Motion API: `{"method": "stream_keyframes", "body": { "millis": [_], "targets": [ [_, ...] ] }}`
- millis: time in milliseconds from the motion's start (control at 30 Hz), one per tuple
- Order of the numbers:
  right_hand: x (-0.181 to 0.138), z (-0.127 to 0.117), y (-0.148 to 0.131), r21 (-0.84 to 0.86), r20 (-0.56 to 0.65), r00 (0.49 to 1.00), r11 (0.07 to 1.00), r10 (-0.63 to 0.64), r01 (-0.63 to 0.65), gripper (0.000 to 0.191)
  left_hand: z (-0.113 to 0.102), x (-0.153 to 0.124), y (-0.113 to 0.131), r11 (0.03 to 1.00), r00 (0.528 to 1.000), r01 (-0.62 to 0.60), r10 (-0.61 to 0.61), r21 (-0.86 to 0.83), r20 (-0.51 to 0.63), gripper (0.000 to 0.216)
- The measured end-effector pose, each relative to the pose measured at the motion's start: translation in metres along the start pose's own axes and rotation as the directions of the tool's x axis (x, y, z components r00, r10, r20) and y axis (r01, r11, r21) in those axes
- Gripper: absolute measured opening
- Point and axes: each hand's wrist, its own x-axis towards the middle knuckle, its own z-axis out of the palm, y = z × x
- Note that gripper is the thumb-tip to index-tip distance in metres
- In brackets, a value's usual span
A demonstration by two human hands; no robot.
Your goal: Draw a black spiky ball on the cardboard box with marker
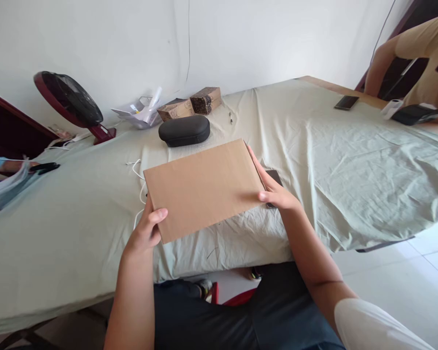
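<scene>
A plain brown cardboard box (204, 187) is held between my two hands above the front part of the cloth-covered table, tilted with its right end farther from me. At its near left corner my left hand (149, 226) grips it, thumb on the upper face and fingers down the side. My right hand (272, 189) clasps the right end, its thumb at the near corner and the other fingers along the end face. Behind that hand lies a dark phone-like object (275, 178), partly covered. A white cable (136, 170) runs beside the box's left end.
Beyond the box sits a black hard case (184, 131), with patterned boxes (206, 100), a plastic basket (142, 114) and a dark red fan (71, 99) near the wall. A phone (346, 102) lies far right. Other people are at both sides; one arm (381, 63) shows right.
</scene>
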Motion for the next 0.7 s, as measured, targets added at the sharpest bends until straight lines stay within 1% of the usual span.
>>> {"method": "stream_keyframes", "body": {
  "millis": [33,100,200,267,400,433,467,500,533,567,600,633,667,700],
  "targets": [
    [0.000,0.002,0.000,0.028,-0.025,0.999,0.999,0.044,-0.043,0.122,0.000,-0.002,0.001,1.000,1.000,0.018,-0.018,-0.013,0.008,0.090],
    [0.001,0.005,0.000,0.078,-0.052,0.992,0.991,0.113,-0.109,0.115,0.000,-0.005,0.002,1.000,1.000,-0.015,0.015,-0.008,0.005,0.092],
    [0.002,0.004,-0.002,0.124,-0.016,0.986,0.979,0.168,-0.165,0.113,0.000,-0.005,0.002,0.996,0.996,-0.085,0.085,0.005,0.018,0.095],
    [0.002,0.000,-0.003,0.105,0.025,0.983,0.977,0.183,-0.184,0.115,-0.003,-0.004,0.000,0.993,0.993,-0.117,0.117,0.002,0.017,0.097],
    [0.001,-0.005,-0.002,0.012,0.111,0.970,0.976,0.214,-0.217,0.122,-0.009,0.000,-0.010,0.980,0.980,-0.196,0.195,-0.022,-0.025,0.103],
    [0.001,-0.004,0.000,0.002,0.095,0.971,0.975,0.220,-0.221,0.124,-0.010,0.002,-0.014,0.975,0.975,-0.220,0.219,-0.031,-0.034,0.108],
    [0.002,-0.003,0.003,-0.001,0.034,0.976,0.977,0.214,-0.214,0.125,-0.011,0.004,-0.019,0.970,0.971,-0.240,0.238,-0.032,-0.036,0.114],
    [0.002,-0.001,0.007,0.001,-0.066,0.980,0.982,0.187,-0.188,0.124,-0.012,0.006,-0.023,0.971,0.971,-0.240,0.239,-0.017,-0.016,0.122],
    [0.003,0.000,0.011,-0.002,-0.185,0.973,0.990,0.137,-0.139,0.124,-0.013,0.008,-0.027,0.977,0.977,-0.213,0.212,0.016,0.032,0.130],
    [0.004,0.001,0.015,-0.021,-0.294,0.954,0.997,0.065,-0.075,0.126,-0.015,0.010,-0.030,0.983,0.982,-0.174,0.167,0.064,0.091,0.137],
    [0.005,0.002,0.018,-0.058,-0.373,0.928,0.998,-0.018,-0.004,0.129,-0.017,0.013,-0.033,0.984,0.983,-0.131,0.113,0.121,0.147,0.143],
    [0.005,0.002,0.019,-0.107,-0.413,0.905,0.992,-0.101,0.061,0.134,-0.019,0.016,-0.035,0.977,0.979,-0.108,0.073,0.182,0.189,0.148],
    [0.005,0.002,0.019,-0.162,-0.416,0.893,0.980,-0.170,0.111,0.140,-0.022,0.018,-0.035,0.964,0.974,-0.113,0.060,0.239,0.220,0.152],
    [0.005,0.002,0.017,-0.218,-0.392,0.894,0.966,-0.218,0.140,0.146,-0.024,0.020,-0.035,0.944,0.967,-0.157,0.087,0.289,0.239,0.154]
  ]
}}
